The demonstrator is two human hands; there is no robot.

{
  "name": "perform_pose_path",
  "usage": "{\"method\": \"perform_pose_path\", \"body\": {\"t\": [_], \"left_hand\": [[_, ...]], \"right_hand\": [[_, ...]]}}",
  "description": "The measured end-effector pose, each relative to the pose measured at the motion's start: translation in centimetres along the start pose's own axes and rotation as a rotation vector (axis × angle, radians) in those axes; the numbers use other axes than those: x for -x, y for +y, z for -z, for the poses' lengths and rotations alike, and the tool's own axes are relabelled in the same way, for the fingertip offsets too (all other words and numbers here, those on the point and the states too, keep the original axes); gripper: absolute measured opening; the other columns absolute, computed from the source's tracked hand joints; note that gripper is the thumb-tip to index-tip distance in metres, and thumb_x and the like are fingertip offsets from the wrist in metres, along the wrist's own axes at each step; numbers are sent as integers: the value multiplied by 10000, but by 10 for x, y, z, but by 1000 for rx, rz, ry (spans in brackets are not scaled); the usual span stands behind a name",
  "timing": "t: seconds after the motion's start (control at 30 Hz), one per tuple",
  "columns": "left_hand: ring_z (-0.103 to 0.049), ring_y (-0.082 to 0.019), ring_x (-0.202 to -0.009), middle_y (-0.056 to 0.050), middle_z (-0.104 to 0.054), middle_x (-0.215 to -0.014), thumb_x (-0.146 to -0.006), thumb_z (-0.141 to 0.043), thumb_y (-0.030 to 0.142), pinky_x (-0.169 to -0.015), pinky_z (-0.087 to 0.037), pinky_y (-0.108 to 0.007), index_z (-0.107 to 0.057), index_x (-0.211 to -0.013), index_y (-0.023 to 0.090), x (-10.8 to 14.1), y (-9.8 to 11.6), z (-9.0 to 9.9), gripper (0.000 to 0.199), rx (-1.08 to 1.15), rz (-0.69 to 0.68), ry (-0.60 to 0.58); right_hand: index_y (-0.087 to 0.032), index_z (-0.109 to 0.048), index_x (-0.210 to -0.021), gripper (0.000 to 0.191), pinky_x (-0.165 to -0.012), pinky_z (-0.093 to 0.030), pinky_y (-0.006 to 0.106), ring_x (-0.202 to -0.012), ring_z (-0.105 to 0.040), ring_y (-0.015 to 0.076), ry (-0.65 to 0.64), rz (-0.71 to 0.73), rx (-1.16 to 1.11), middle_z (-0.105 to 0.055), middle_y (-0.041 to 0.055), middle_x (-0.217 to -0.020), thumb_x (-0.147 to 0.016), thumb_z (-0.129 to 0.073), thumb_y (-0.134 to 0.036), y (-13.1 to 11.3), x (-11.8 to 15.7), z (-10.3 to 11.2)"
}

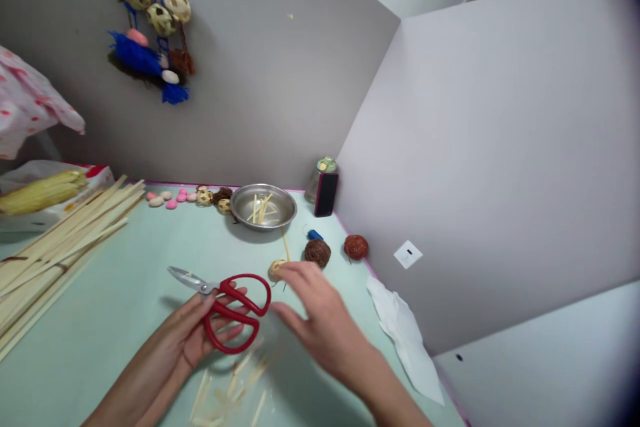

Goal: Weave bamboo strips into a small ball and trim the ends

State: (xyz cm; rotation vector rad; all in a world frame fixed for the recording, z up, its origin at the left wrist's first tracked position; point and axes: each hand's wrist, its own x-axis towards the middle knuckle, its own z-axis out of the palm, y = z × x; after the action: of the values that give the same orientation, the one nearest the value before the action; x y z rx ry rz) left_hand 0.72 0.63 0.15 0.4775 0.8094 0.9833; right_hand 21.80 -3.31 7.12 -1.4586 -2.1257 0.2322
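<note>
My left hand holds a pair of scissors with red handles. Its thumb presses near the pivot and the fingers lie behind the loops. The closed steel blades point up and left. To the right of the handles is my right hand, fingers apart and nothing visible in it. Its fingertips partly cover a small woven ball on the table, from which a pale strip sticks up. I cannot tell whether they touch the ball. Below the scissors lie several short pale strip offcuts.
A steel bowl with cut strips stands at the back, near pink and white beads. Long pale strips cover the left. Brown yarn, reddish yarn, a phone and white paper lie right. Woven ornaments hang above.
</note>
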Motion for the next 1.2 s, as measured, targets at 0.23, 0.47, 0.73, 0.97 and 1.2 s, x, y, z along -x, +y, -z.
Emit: {"method": "perform_pose_path", "body": {"t": [0.23,0.47,0.73,0.97,1.2], "left_hand": [[-770,-313,-867,-118,-786,-1060,-856,-637,109,-722,-665,-471,-732,-1036,160,-1,31,34,210,-30,-130,83],[-773,-307,-865,-113,-796,-1031,-879,-587,89,-693,-673,-460,-721,-1000,150,5,51,37,191,-16,-189,152],[-786,-283,-798,-111,-807,-970,-883,-561,61,-654,-680,-392,-734,-925,138,5,49,39,194,32,-187,197],[-779,-300,-824,-125,-790,-1050,-871,-599,75,-682,-676,-448,-731,-997,135,5,44,45,192,24,-163,194],[-778,-284,-779,-130,-797,-998,-880,-567,50,-643,-677,-426,-741,-974,123,6,46,49,212,25,-202,228]], "right_hand": [[-181,-639,-1144,325,-688,-547,471,-984,-647,370,-52,-629,672,-642,202,-1171,-851,-503,-223,134,119,35],[-249,-690,-928,282,-739,-531,382,-822,-668,277,103,-556,277,-707,104,-916,-902,-490,-447,126,140,23],[-243,-622,-1045,204,-655,-498,277,-740,-624,184,47,-130,-55,-642,77,-926,-991,-428,-268,22,21,-25],[-201,-603,-993,187,-596,-414,248,-780,-627,184,-228,-158,438,-610,77,-998,-942,-458,-95,32,-37,-79],[-126,-593,-976,244,-633,-398,269,-895,-613,229,-190,-223,481,-587,165,-1051,-880,-432,31,72,-65,-76]]}}
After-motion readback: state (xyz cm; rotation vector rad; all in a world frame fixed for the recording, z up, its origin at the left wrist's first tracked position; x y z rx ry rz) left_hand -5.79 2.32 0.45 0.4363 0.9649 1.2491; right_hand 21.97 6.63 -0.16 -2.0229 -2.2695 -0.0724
